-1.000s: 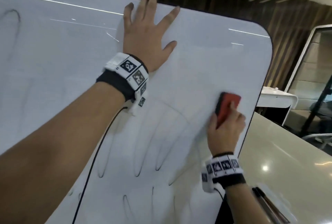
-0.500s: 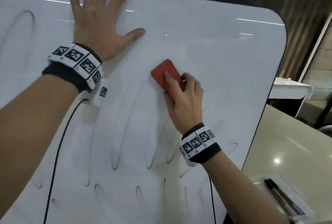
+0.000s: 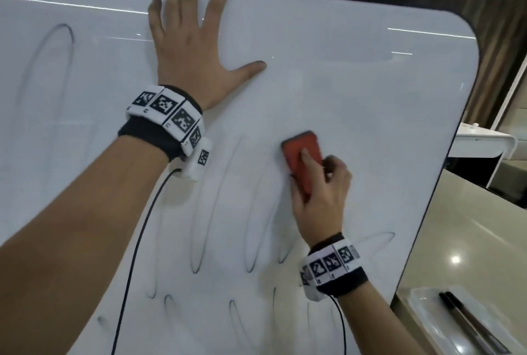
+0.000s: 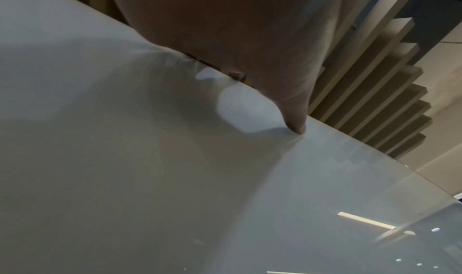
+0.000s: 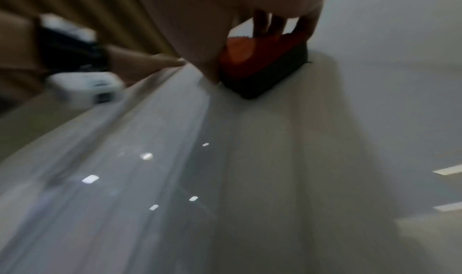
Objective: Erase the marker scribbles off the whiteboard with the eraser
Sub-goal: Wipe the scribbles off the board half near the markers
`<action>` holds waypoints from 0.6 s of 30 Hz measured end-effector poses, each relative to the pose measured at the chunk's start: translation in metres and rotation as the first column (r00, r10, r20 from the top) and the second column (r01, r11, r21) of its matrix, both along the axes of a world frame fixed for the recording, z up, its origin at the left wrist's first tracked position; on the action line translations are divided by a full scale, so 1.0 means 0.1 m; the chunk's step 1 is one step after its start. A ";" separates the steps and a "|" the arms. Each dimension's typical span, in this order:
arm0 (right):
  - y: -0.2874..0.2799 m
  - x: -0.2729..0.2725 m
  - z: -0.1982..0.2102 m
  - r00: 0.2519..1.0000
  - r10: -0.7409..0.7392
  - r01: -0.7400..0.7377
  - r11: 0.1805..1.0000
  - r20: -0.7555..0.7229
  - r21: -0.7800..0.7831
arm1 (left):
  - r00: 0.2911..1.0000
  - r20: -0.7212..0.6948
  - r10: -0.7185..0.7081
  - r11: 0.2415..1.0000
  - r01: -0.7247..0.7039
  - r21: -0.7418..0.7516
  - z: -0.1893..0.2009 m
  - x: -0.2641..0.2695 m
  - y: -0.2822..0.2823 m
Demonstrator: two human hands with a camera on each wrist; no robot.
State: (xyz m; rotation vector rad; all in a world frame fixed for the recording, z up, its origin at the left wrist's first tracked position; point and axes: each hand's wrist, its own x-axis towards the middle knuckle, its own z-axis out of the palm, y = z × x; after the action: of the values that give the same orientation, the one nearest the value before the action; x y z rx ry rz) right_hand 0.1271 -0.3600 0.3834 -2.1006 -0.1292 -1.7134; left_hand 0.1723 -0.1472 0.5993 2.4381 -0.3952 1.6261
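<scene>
Head view: the whiteboard (image 3: 342, 83) fills most of the frame, tilted, with its rounded far-right corner visible. The left hand (image 3: 188, 49) lies flat on the board near its far edge, fingers straight and spread, thumb out to the right, fingertips at the far rim. The right hand (image 3: 319, 198) holds the eraser (image 3: 302, 160) against the board, right of centre: the index finger lies along the red back of the eraser, the thumb sits at its left side, and the other fingers curl at its right side. The eraser's far end projects beyond the fingertips. Faint looped scribbles (image 3: 205, 226) remain on the board to the left of and nearer than the eraser, and one large loop stands at the far left. The area far and right of the eraser appears white. Two pens (image 3: 467, 323) lie in a clear tray (image 3: 422, 306) on the table (image 3: 470, 226) to the right. Left wrist view: the left hand (image 4: 237, 31) rests on the whiteboard (image 4: 150, 179); one fingertip touches the surface, and the other fingers are not resolved. Right wrist view, blurred: the eraser (image 5: 262, 60) sits with its dark pad on the whiteboard (image 5: 325, 159), with the fingers (image 5: 267, 23) of the right hand clamped over its red top.
</scene>
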 end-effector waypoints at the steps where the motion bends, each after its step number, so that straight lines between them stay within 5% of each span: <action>1: 0.12 0.01 0.01 1.000 0.019 -0.022 0.990 -0.017 -0.137 | 1.000 0.008 -0.007 1.000 0.007 -0.004 -0.01 0.00 0.01; 3: 0.10 0.00 0.00 0.999 0.021 -0.028 0.956 -0.028 -0.294 | 1.000 0.019 -0.015 1.000 0.015 -0.003 -0.01 0.00 0.06; 5: -0.20 -0.01 -0.10 1.000 -0.016 0.012 0.959 -0.009 -0.284 | 1.000 0.020 -0.013 1.000 0.013 0.011 -0.01 0.01 0.11; 8: -0.80 -0.10 -0.45 0.996 -0.084 0.084 0.995 -0.004 0.051 | 1.000 0.011 0.005 1.000 -0.005 0.023 -0.01 0.02 0.12; 13: -0.73 -0.01 -0.50 0.987 -0.158 0.127 0.877 0.028 0.464 | 1.000 -0.014 0.022 1.000 -0.022 -0.004 -0.01 -0.02 -0.02; 15: -0.37 0.10 -0.31 0.989 -0.123 0.075 0.902 0.086 0.426 | 1.000 -0.020 0.024 1.000 -0.025 -0.020 -0.02 -0.04 -0.05; 18: 0.32 0.21 -0.07 0.997 -0.016 0.009 0.995 0.072 0.096 | 0.999 -0.035 0.026 0.999 -0.027 -0.042 -0.03 -0.06 -0.06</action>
State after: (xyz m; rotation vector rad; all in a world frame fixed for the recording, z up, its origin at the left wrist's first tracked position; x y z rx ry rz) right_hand 0.1480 -0.3282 0.3769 -1.9748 -0.0544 -1.7685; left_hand 0.1667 -0.1535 0.5967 2.4462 -0.3208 1.5840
